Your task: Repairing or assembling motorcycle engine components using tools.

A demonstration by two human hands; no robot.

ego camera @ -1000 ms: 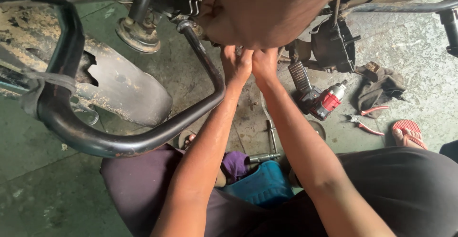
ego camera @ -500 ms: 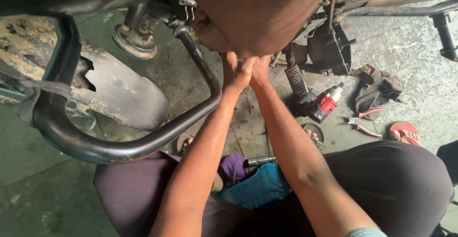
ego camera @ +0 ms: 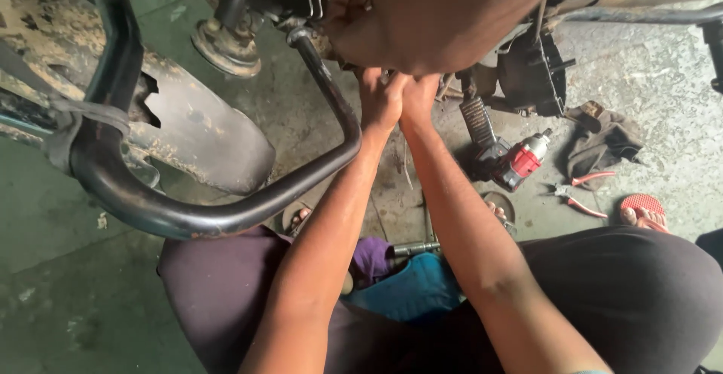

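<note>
Left hand (ego camera: 381,101) and right hand (ego camera: 419,97) pressed together under brown engine casing (ego camera: 452,12), beside crash bar (ego camera: 331,118); grip hidden, cannot tell. Step: working unseen fastener; next move needs feel.

Two hands, the left hand (ego camera: 379,97) and right hand (ego camera: 419,97), are counted, with one black crash bar (ego camera: 226,216), one red power tool (ego camera: 521,161), one pair of red-handled pliers (ego camera: 578,193) and perhaps two sandals (ego camera: 642,210).

Stained, worn concrete floor (ego camera: 663,80) spreads around, greenish and darker left of the dark rag (ego camera: 602,142), paler and greyer beside it, under soft daylight.
</note>
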